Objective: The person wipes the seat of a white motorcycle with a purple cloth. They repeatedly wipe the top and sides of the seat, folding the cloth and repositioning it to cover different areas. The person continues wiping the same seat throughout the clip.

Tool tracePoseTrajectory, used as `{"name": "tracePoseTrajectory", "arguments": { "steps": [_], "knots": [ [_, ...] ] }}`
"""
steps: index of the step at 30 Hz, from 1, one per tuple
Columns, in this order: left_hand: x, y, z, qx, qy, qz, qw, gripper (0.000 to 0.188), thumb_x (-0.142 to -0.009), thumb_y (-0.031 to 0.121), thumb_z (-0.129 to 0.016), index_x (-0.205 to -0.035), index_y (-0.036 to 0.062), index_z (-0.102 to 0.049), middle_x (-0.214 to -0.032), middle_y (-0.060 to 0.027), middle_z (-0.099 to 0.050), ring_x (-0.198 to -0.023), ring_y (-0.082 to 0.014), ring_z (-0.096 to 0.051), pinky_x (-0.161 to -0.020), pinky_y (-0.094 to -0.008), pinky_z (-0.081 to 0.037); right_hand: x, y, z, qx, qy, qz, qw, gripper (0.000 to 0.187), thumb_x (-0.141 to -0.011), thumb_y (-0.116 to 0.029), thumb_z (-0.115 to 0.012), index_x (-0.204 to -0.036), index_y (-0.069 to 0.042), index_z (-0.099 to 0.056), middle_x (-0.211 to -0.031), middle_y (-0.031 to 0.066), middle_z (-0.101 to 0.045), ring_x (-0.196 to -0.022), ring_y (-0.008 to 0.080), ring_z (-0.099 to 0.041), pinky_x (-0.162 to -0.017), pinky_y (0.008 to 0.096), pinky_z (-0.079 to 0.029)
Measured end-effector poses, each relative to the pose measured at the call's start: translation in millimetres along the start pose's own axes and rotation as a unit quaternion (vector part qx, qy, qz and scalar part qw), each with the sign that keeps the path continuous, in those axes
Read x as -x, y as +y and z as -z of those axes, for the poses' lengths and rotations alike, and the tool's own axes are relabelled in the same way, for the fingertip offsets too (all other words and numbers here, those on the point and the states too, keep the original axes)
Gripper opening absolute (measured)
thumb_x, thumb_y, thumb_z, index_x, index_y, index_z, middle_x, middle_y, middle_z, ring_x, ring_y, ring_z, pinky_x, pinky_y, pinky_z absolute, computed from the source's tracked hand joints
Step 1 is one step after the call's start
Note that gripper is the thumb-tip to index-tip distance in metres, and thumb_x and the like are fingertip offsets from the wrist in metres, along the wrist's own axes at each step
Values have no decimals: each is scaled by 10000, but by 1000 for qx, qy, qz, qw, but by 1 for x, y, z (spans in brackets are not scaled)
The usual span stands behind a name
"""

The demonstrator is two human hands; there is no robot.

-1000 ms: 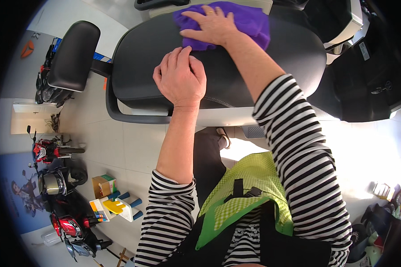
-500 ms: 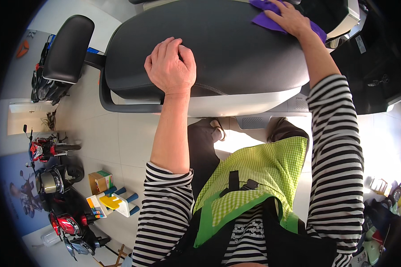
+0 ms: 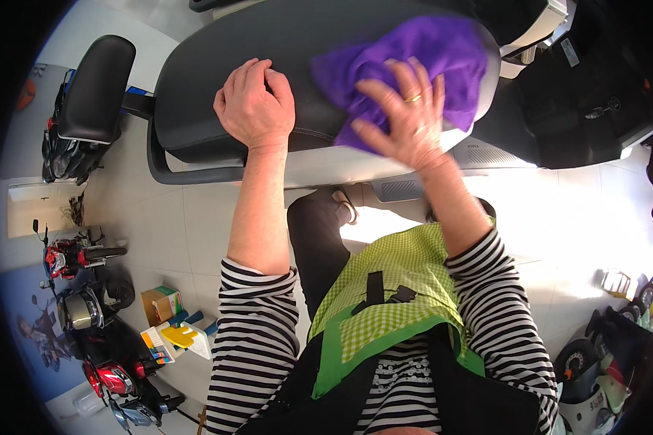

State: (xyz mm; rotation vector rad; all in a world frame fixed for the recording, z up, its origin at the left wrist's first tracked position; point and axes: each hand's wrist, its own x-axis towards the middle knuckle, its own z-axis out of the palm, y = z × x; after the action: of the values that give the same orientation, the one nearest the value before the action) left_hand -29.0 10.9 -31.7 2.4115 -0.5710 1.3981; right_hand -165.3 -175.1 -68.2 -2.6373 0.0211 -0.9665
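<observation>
A long dark grey scooter seat (image 3: 297, 43) with a stitched edge stretches across the top of the view. My left hand (image 3: 255, 105) rests on it near the middle, its fingers curled into a loose fist; nothing shows in it. To the right, a crumpled purple cloth (image 3: 442, 54) covers much of that end of the seat and hangs a little over the near edge. My right hand (image 3: 406, 116), with a ring on one finger, lies spread on top of the cloth, fingers apart and slightly blurred. The cloth's underside is hidden.
A padded black backrest (image 3: 98, 90) and a dark grab rail (image 3: 196, 175) stand at the seat's left end. Black scooter bodywork (image 3: 573, 94) rises at right. Parked motorcycles (image 3: 80, 301) and a cardboard box (image 3: 159, 303) are at left; small wheeled vehicles (image 3: 595, 377) stand lower right.
My right hand has swept left and toward me along the seat, bringing the purple cloth, which is now more spread out. The left fist stays on the seat; the whole view has shifted slightly.
</observation>
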Motion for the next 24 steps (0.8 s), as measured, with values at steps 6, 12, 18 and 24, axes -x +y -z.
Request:
{"name": "tracePoseTrajectory", "arguments": {
  "steps": [6,12,18,24],
  "knots": [
    [0,0,2,-8,8,-15,1000,158,-865,175,-586,-883,185,-743,-989,64,-736,-968,-158,-683,-864,-328,-468,24,-44,-19,-45,10,66,997,552,-749,-554,-713,-1270,-412,-598,-1454,62,-379,-1398,397,-298,-1046,750,-221],
    [0,0,1,3,20,-22,1000,116,-833,149,-608,-840,151,-723,-950,42,-735,-935,-173,-689,-838,-336,-463,10,-4,-12,13,-31,105,994,593,-689,-401,-745,-1254,-477,-582,-1486,-11,-403,-1420,294,-346,-1074,746,-198],
    [-1,7,8,18,-6,-6,1000,145,-851,152,-581,-873,140,-725,-989,20,-729,-972,-195,-677,-882,-356,-452,-46,53,10,97,-28,-18,995,563,-881,-442,-589,-1424,-363,-462,-1468,73,-442,-1391,380,-373,-1059,763,-219],
    [-3,9,11,29,-9,-14,999,105,-818,152,-615,-856,138,-712,-975,9,-716,-972,-199,-662,-872,-377,-443,-113,74,-17,141,-103,-103,979,598,-926,-539,-488,-1483,-339,-397,-1531,109,-404,-1400,444,-347,-1077,751,-196]
  ]
}}
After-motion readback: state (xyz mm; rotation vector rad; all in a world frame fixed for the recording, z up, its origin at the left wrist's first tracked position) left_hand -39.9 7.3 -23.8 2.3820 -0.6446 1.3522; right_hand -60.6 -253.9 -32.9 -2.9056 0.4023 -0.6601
